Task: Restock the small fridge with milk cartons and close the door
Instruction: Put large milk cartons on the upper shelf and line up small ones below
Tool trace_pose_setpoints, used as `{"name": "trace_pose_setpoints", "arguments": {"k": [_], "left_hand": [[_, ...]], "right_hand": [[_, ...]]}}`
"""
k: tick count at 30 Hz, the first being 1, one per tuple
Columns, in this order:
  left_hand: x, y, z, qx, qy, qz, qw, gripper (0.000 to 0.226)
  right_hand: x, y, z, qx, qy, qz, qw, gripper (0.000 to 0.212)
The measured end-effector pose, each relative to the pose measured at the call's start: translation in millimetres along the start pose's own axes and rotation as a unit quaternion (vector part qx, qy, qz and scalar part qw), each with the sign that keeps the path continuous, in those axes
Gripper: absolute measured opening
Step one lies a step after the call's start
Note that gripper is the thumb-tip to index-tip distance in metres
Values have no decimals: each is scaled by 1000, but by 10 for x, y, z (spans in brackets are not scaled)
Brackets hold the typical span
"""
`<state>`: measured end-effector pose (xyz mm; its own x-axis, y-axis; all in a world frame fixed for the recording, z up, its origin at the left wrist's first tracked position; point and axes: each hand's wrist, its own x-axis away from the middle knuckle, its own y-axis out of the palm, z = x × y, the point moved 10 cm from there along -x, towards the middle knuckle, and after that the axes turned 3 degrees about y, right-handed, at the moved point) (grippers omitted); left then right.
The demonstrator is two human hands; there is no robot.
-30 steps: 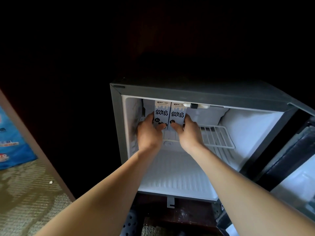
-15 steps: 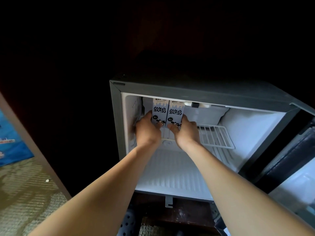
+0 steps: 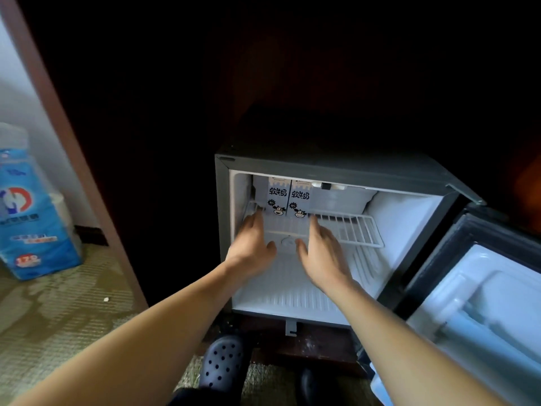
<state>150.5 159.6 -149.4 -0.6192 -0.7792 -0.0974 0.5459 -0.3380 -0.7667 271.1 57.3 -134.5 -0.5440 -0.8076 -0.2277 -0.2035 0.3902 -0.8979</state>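
Note:
Two white milk cartons with cow drawings stand upright side by side at the back left of the fridge's wire shelf (image 3: pixel 355 230): the left carton (image 3: pixel 277 196) and the right carton (image 3: pixel 299 200). The small grey fridge (image 3: pixel 336 168) is open, its door (image 3: pixel 480 291) swung out to the right. My left hand (image 3: pixel 251 247) and my right hand (image 3: pixel 322 253) hover just in front of the shelf, below the cartons, fingers straight and holding nothing.
A blue pack of paper rolls (image 3: pixel 26 209) stands on the patterned carpet (image 3: pixel 58 303) at the left, beside a wooden frame edge (image 3: pixel 73 153). A dark perforated clog (image 3: pixel 224 364) is below the fridge. The cabinet around the fridge is dark.
Both hands have let go of the two cartons and drawn back toward me. The cartons stay standing on the shelf. The camera has pulled back and shifted, showing more floor.

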Motion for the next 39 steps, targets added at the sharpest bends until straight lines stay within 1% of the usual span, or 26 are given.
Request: {"name": "trace_pose_setpoints", "arguments": {"k": [3, 6, 10, 14, 16, 20, 23, 25, 27, 31, 35, 39], "left_hand": [[361, -105, 17, -39, -2, -61, 997, 75], [782, -328, 66, -38, 7, -85, 996, 77], [1516, -815, -51, -10, -4, -60, 998, 77], [2198, -1497, -352, -100, -27, -10, 995, 73], [2551, -1819, -487, -127, -48, 8, 991, 72], [3309, -2283, -756, -186, -92, 19, 978, 70], [3814, -2567, -896, -222, -107, 49, 968, 69], [4157, -2667, -1016, -238, -116, 70, 962, 68], [4526, -2700, -1196, -239, -145, 70, 958, 67], [5145, -2780, -1669, -198, -218, 101, 950, 64], [5637, -2762, -2021, -190, -261, 140, 936, 58], [6164, -2422, -2429, -155, -329, 137, 921, 48]], "right_hand": [[307, -92, -170, 28, -32, -32, 999, 65], [617, -285, -432, 24, -59, -57, 996, 61], [1138, -527, -962, 27, -111, -88, 990, 63], [1613, -659, -1600, 16, -168, -138, 976, 60], [1790, -666, -1947, 12, -196, -158, 968, 58], [2138, -654, -2708, 23, -247, -162, 955, 57], [2409, -626, -3342, 8, -294, -167, 941, 56], [2658, -552, -3731, 3, -323, -169, 931, 57], [2990, -392, -4079, 1, -355, -196, 914, 57], [3596, 17, -4572, 3, -412, -243, 878, 56], [4075, 491, -4805, 3, -432, -288, 855, 55], [4537, 1056, -4797, 31, -461, -341, 819, 55]]}}
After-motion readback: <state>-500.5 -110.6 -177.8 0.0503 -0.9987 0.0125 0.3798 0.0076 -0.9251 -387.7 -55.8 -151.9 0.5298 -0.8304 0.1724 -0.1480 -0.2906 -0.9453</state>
